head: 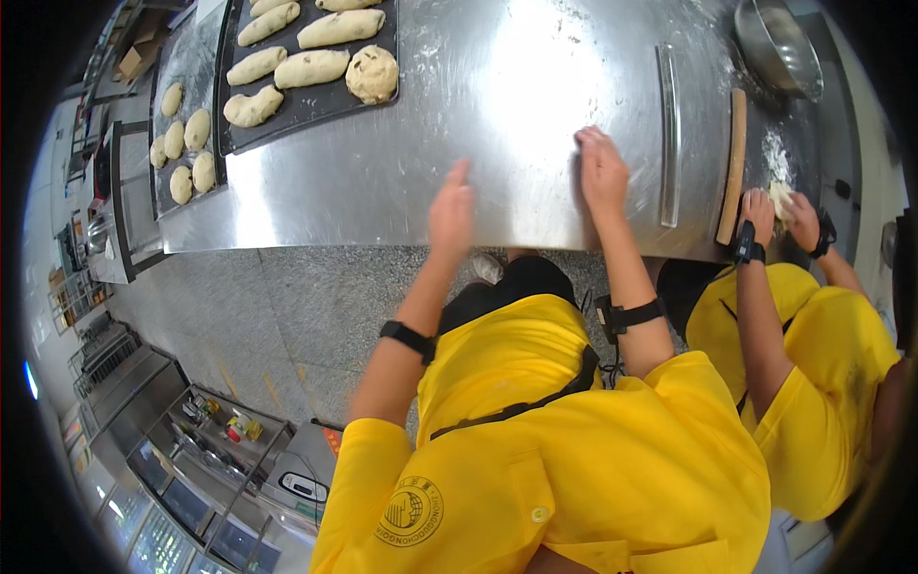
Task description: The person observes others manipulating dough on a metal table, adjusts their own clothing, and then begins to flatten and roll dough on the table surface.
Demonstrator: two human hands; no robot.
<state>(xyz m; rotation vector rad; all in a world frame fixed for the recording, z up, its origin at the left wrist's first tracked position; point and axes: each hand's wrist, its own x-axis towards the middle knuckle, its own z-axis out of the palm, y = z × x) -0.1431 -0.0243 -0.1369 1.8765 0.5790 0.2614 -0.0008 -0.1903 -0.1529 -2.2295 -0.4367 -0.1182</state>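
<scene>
My left hand (452, 212), blurred by motion, is held edge-on with its fingers pointing forward over the front part of the stainless steel table (330, 188). Nothing shows in its grasp. To its right, my right hand (604, 172) is stretched out at or just above the metal surface, fingers lightly bent, and no object is visible in it. Whether it touches the table I cannot tell. A dark baking tray (308, 107) at the upper left bears several oblong dough pieces (312, 69) and a round dough ball (372, 74).
Another dark tray (188, 72) holds several small dough pieces (197, 130). Right of my hands lie a clear bar (669, 136) and a wooden rolling pin (731, 165). A metal bowl (782, 54) stands behind. A co-worker's hands (759, 212) handle dough (780, 197) at right.
</scene>
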